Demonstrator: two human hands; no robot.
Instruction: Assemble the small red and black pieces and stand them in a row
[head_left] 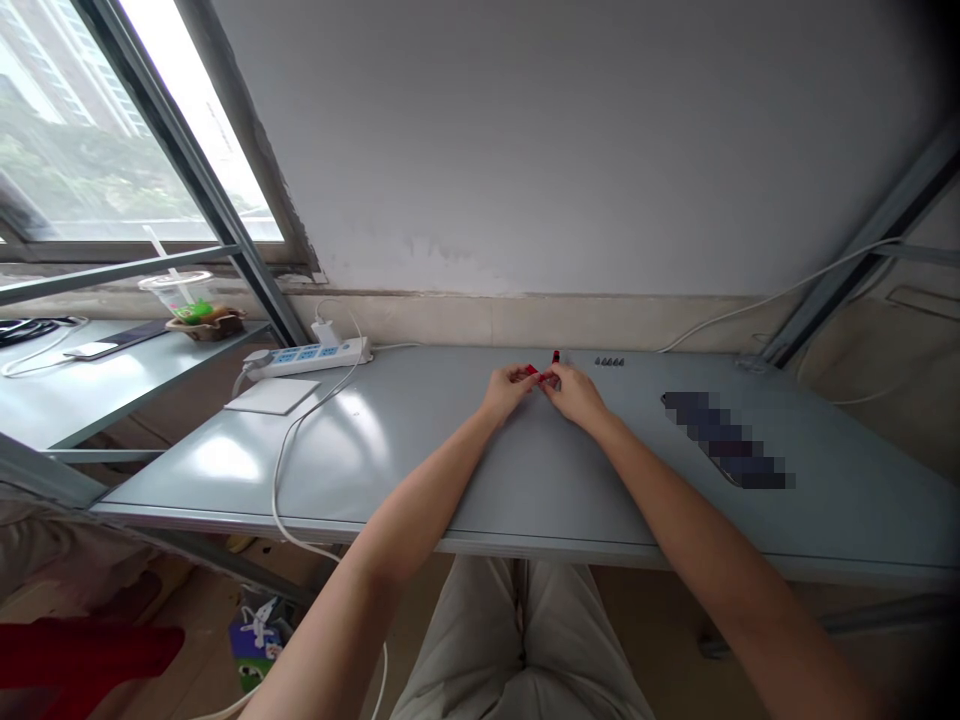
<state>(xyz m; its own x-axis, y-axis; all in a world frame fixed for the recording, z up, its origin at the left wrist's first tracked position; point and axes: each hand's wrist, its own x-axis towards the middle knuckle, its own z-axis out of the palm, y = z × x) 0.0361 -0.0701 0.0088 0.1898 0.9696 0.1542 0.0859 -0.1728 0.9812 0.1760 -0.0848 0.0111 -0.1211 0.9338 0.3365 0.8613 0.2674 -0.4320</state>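
Two small red pieces — close together, exact shape unclear

Taking the middle of the long grey desk as the clock's centre, a white power strip with blue sockets sits at about ten o'clock, a white charger plugged into it and a white cable trailing over the desk's edge. Just in front of the strip lies a pale square pad. Farther out at ten o'clock, on a lower side shelf, stand a clear plastic cup with a straw and a small snack tray, near a phone. A window fills eleven o'clock, and something red lies low at eight. At three o'clock, a dark object is pixelated beyond recognition.
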